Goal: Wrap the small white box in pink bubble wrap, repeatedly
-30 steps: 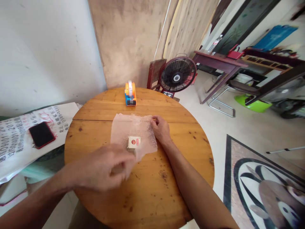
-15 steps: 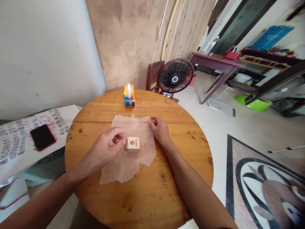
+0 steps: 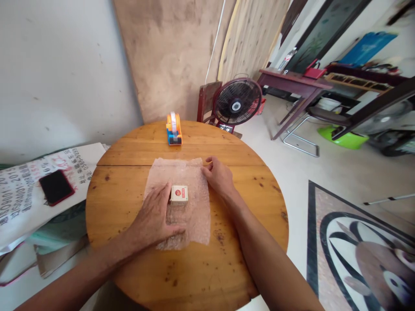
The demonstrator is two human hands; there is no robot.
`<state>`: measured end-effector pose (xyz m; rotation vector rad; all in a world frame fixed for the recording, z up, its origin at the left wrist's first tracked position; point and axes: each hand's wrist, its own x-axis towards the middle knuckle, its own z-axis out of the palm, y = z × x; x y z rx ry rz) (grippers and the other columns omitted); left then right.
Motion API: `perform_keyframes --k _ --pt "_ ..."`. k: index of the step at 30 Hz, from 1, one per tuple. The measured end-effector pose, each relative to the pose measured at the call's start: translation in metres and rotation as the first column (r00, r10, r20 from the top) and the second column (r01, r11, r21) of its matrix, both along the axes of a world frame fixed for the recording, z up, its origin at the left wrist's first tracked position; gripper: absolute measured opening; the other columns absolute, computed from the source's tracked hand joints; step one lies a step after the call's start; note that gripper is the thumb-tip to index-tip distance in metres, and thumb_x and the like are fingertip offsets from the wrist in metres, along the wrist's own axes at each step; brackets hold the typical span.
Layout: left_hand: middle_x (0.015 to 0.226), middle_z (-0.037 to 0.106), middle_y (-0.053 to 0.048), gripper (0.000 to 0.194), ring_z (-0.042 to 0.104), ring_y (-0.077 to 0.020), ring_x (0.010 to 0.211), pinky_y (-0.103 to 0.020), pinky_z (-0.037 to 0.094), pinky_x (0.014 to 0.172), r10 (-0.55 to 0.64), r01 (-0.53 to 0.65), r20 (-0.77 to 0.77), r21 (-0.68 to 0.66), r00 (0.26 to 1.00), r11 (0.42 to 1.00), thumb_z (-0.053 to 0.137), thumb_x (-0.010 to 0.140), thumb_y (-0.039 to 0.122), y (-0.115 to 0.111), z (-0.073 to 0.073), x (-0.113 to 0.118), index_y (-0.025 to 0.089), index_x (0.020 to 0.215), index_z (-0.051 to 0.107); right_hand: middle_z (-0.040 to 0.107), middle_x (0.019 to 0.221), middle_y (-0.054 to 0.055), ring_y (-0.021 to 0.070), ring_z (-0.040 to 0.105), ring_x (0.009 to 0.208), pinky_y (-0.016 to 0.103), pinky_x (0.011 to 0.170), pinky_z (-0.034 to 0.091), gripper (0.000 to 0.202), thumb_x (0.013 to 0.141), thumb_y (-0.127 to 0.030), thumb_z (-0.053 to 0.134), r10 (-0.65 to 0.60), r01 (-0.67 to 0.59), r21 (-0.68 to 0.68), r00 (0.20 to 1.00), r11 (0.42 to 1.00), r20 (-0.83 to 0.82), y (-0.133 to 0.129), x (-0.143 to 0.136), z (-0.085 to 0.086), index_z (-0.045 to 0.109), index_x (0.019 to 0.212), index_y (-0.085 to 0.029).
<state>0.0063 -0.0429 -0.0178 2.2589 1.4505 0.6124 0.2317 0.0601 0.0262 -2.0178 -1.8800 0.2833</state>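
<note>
A small white box with red print (image 3: 179, 193) sits on a sheet of bubble wrap (image 3: 197, 216) in the middle of the round table. My left hand (image 3: 155, 211) lies flat over the wrap's left side, its fingers stretched out and thumb spread, with the fingertips beside the box's left face. At the wrap's upper right corner, my right hand (image 3: 218, 176) rests with curled fingers, thumb and forefinger at the wrap's edge. The sheet spreads fairly flat beneath the box.
An orange and blue tape dispenser (image 3: 174, 128) stands near the far edge of the wooden table (image 3: 253, 207). To the left, a black phone (image 3: 56, 187) lies on a printed white sack (image 3: 19, 194). Beyond the table are a fan (image 3: 238, 103) and a chair (image 3: 205, 101).
My left hand has gone from a curled pose above the wrap to lying flat on it. The wrap's near left part has shifted right and flattened. My right hand stays at the corner.
</note>
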Motion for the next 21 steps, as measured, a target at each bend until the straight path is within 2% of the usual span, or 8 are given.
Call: perform_keyframes --k 3,6,9,15,21 --pt "0.154 0.036 -0.024 0.114 0.033 -0.0426 0.143 -0.062 0.031 0.115 -0.012 0.013 -0.011 0.042 1.0 0.999 0.078 0.065 0.045 0.0 -0.004 -0.001 0.015 0.153 0.012 0.073 0.09 0.003 0.0184 0.062 0.077 0.027 0.059 0.032 0.022 0.084 -0.022 0.055 0.054 -0.055 0.011 0.996 0.998 0.077 -0.003 0.002 0.006 0.065 0.103 -0.022" --pt "0.155 0.035 -0.024 0.113 0.033 -0.0413 0.144 -0.06 0.029 0.116 -0.017 0.019 -0.026 0.061 1.0 0.998 0.077 0.066 0.041 0.0 -0.005 -0.002 0.014 0.153 0.012 0.073 0.095 0.005 0.0188 0.062 0.08 0.027 0.06 0.032 0.02 0.085 -0.02 0.051 0.177 -0.167 -0.066 0.964 0.984 0.201 -0.004 0.004 0.01 0.07 0.093 -0.022" --pt "0.155 0.035 -0.024 0.116 0.033 -0.0426 0.143 -0.061 0.029 0.116 -0.024 0.024 -0.02 0.038 1.0 0.999 0.079 0.063 0.045 0.001 -0.003 -0.002 0.014 0.153 0.013 0.074 0.101 0.008 0.0205 0.063 0.085 0.027 0.062 0.033 0.024 0.086 -0.021 0.051 0.226 -0.203 -0.114 0.941 0.973 0.251 -0.005 0.005 0.012 0.073 0.095 -0.022" --pt "0.156 0.034 -0.024 0.119 0.031 -0.0427 0.144 -0.061 0.028 0.116 -0.023 0.023 -0.016 0.016 1.0 1.0 0.081 0.061 0.049 0.001 -0.001 -0.001 0.014 0.153 0.014 0.076 0.099 0.007 0.0207 0.066 0.085 0.027 0.061 0.032 0.029 0.087 -0.021 0.05 0.314 -0.266 -0.195 0.904 0.944 0.289 -0.012 -0.003 0.021 0.074 0.103 -0.022" --pt "0.157 0.032 -0.025 0.121 0.031 -0.0421 0.145 -0.061 0.027 0.117 -0.025 0.025 -0.02 -0.006 0.999 1.0 0.081 0.061 0.051 0.002 0.001 -0.002 0.013 0.154 0.014 0.076 0.095 0.008 0.0228 0.068 0.084 0.028 0.059 0.03 0.024 0.084 -0.017 0.053 0.444 -0.319 -0.35 0.814 0.881 0.374 -0.023 -0.012 0.035 0.074 0.094 -0.022"
